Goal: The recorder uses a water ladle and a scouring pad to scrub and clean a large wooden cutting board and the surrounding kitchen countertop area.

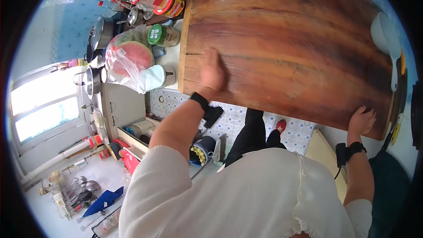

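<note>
A large reddish-brown wooden board (281, 53) with a lighter wooden strip along its left edge lies before me. My left hand (212, 69), slightly blurred, is over the board's near left part with its fingers extended; whether the palm touches the wood I cannot tell. At the near right corner my right hand (362, 120) rests on the board's edge, fingers spread a little and nothing seen in them. Both wrists wear black straps with small black devices.
Left of the board stand a cut watermelon (135, 56) in plastic, a green-lidded jar (162, 35), a light-lidded container (155, 76) and steel pots (102, 33). A white ladle (394, 59) hangs at the right. Below are an open drawer (132, 135) and a bucket (203, 150).
</note>
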`<state>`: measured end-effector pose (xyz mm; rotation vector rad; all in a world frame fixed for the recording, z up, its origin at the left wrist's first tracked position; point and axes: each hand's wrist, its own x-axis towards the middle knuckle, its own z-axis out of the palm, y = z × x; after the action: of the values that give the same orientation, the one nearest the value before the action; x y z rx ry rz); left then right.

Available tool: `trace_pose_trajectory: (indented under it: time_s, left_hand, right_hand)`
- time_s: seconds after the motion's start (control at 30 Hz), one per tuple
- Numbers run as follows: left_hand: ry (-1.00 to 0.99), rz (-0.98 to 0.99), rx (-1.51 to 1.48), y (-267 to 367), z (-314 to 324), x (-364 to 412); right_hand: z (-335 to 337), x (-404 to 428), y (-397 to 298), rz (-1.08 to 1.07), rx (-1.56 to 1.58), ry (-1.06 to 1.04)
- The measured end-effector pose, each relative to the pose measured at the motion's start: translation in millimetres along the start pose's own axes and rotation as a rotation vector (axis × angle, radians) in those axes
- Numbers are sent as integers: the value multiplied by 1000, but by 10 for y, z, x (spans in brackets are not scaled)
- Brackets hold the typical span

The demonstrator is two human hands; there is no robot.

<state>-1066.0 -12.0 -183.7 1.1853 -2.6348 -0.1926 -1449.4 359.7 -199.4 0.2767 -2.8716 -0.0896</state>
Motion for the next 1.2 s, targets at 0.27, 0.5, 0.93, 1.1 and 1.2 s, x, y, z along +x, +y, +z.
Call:
trace_pose_trajectory:
  time_s: [0.27,0.5,0.93,1.1,1.2]
  left_hand:
    - [-234,537,-352,1753,127,-329]
    - [-45,-40,-111,-18,-222,-148]
    - [-165,198,-146,858,-76,-319]
    - [-161,523,-349,1933,152,-544]
    - [-142,477,-381,1745,172,-514]
  right_hand:
    - [48,34,-49,5,-6,-8]
    - [129,54,124,-1,34,6]
    - [143,36,78,-18,23,53]
    - [111,13,-4,5,32,48]
    - [75,28,-22,3,46,28]
